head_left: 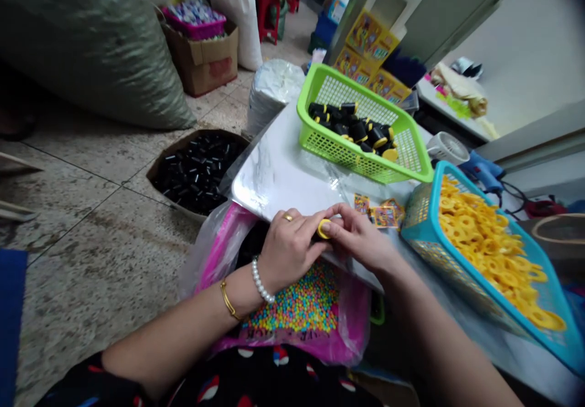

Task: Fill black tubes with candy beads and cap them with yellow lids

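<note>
My left hand [291, 245], with a ring on one finger, is closed around a small container whose round yellow cap [324, 229] shows between the hands. My right hand [361, 236] grips the same piece, its thumb pressed on the cap. The fingers hide most of the container's body. Below the hands, many tiny multicoloured balls [301, 303] lie in a pink tub [354, 334] lined with clear plastic. Black pieces [251, 245] sit at that tub's far left, partly covered by my left hand. Small printed cards [382, 216] lie on the table beyond my right hand.
On the white table [269, 178] stands a green basket [347, 160] of black containers with yellow caps. A blue basket [418, 212] holds yellow ring-shaped parts [489, 242]. A box of black tubes [198, 169] sits on the floor at left, near a large sack [91, 47].
</note>
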The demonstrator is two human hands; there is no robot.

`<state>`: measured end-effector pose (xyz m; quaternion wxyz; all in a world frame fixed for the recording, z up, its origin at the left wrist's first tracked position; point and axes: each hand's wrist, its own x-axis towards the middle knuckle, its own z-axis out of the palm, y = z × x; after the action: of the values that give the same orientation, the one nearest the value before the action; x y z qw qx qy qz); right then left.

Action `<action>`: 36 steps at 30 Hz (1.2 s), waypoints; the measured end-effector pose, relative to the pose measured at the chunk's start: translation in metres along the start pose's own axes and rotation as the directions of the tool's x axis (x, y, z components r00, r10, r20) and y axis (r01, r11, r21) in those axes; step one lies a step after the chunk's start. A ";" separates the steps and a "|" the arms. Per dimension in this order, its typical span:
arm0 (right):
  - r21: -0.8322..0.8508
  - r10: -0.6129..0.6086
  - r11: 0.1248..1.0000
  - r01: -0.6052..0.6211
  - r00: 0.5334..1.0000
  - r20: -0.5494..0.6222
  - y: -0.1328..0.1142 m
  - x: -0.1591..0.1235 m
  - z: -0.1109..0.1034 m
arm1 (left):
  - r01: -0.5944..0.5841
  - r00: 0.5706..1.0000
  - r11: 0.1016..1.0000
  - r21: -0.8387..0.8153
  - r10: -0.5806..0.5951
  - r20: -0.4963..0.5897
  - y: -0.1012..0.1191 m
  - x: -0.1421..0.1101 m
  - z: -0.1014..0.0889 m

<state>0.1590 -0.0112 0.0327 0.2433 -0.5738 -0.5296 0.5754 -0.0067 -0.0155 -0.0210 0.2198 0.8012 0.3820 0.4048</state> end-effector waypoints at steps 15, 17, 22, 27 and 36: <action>-0.765 -0.675 0.630 0.131 0.580 -0.457 -0.097 -0.003 -0.068 | -0.227 0.952 0.959 0.167 0.255 -0.170 -0.022 -0.012 -0.002; -0.720 -0.700 0.669 0.181 0.478 -0.531 -0.094 -0.020 -0.074 | -0.313 0.930 0.946 0.082 0.323 -0.177 -0.027 -0.015 -0.008; -0.728 -0.559 0.666 0.162 0.754 -0.345 -0.022 -0.084 -0.030 | -0.550 0.830 0.828 -0.112 0.527 -0.182 -0.041 -0.021 -0.010; -0.577 -0.389 0.801 -0.160 0.593 -0.705 0.054 -0.142 -0.040 | -0.476 0.879 0.875 -0.086 0.471 -0.075 -0.031 -0.020 -0.010; -0.690 -0.580 0.646 -0.327 0.376 -0.722 0.018 -0.146 -0.163 | -0.481 0.874 0.873 -0.076 0.471 -0.121 -0.012 -0.008 -0.012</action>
<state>0.3468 -0.0926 0.1109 0.2818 -0.7843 -0.5344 -0.1413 -0.0244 -0.0140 -0.0254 0.1357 0.8371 0.1617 0.5047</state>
